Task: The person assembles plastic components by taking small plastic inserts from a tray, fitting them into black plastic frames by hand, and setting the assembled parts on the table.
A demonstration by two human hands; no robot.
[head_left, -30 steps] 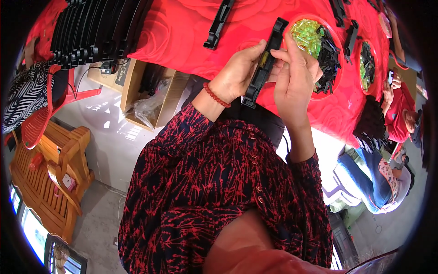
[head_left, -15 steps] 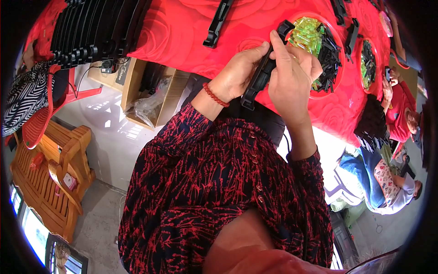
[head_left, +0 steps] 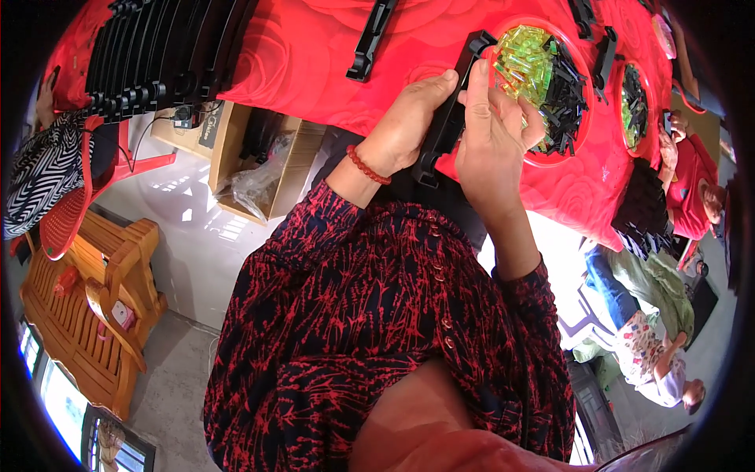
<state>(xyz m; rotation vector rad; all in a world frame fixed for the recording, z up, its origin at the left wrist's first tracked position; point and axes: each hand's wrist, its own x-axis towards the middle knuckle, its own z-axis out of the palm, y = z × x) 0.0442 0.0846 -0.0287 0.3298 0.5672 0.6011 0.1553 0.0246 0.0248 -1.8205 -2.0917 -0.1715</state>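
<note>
A long, narrow black plastic part (head_left: pixel 449 130) slants across the table's near edge in front of me. My left hand (head_left: pixel 410 118) is closed round its left side, thumb pointing up along it. On the other side, my right hand (head_left: pixel 497 130) presses the same part with an outstretched index finger, its other fingers curled. Whether a small piece is under those fingertips is hidden. Just beyond that hand stands a red basin (head_left: pixel 588 130), with yellow-green translucent pieces (head_left: pixel 523 61) on its left side and small black pieces (head_left: pixel 568 102) on its right.
Black parts like mine lie in a row (head_left: pixel 157 51) at left; a single part (head_left: pixel 371 39) lies ahead. A second basin (head_left: pixel 646 98) stands farther right. Below the table is an open cardboard box (head_left: pixel 287 177). A red chair (head_left: pixel 67 216) and wooden bench (head_left: pixel 86 315) are left; people occupy the right.
Both hands and the black part have shifted slightly left. My right index finger now lies straighter along the part. At right, a person in the background has changed position.
</note>
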